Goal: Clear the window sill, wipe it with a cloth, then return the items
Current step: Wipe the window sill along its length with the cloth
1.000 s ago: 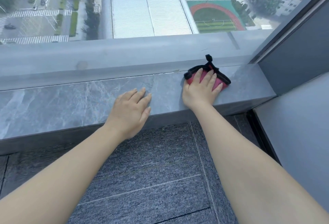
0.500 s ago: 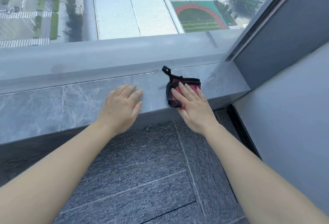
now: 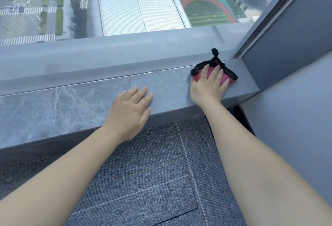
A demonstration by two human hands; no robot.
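The right hand [image 3: 208, 86] lies flat on a red cloth [image 3: 224, 79] with black edging, fingers straight and spread, pressing it down onto the grey marble window sill [image 3: 71, 107]. The cloth sits at the far right end of the sill, close to the corner where the dark window frame [image 3: 269, 20] meets the grey wall [image 3: 294, 110]. It is bunched under the palm; red fabric shows between and beside the fingers, the black trim curls around its left and right edges, and a short black loop [image 3: 214, 53] sticks up from its back edge, toward the glass.

The left hand [image 3: 131, 110] rests palm down on the bare sill, well to the left of the cloth, with fingers straight, held close together and pointing toward the window. It holds nothing; its heel hangs over the sill's front edge.

Both forearms are bare and reach in from the lower corners of the view. Behind the sill runs a pale grey ledge [image 3: 125, 53] at the foot of the window glass. Through the glass, far below, lie a long white roof [image 3: 136, 4], a green sports field with a red running track [image 3: 206, 10], and streets with zebra crossings [image 3: 27, 39]. Below the sill, the floor is covered in blue-grey carpet tiles [image 3: 143, 180].
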